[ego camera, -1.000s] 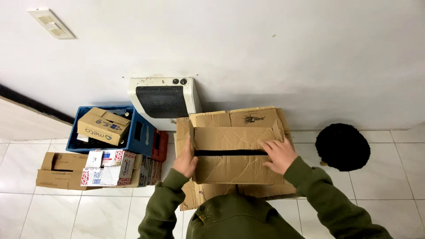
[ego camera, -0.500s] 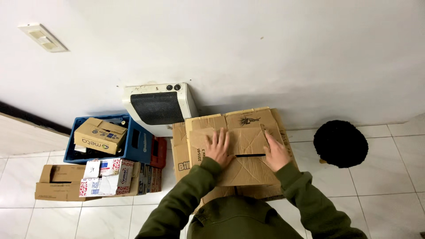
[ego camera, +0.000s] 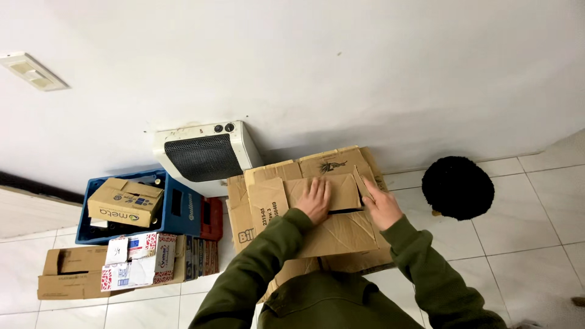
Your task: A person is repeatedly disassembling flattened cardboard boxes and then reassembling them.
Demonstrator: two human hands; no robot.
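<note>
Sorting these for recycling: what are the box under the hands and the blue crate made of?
Box: brown corrugated cardboard by its look, matte, with creased flaps and worn edges. Blue crate: probably moulded plastic, smooth with a slight sheen and cut-out wall openings.

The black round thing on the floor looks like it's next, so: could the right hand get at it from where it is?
Probably yes. The right hand rests on the cardboard box, and only bare tile floor lies between it and the black round object.
</note>
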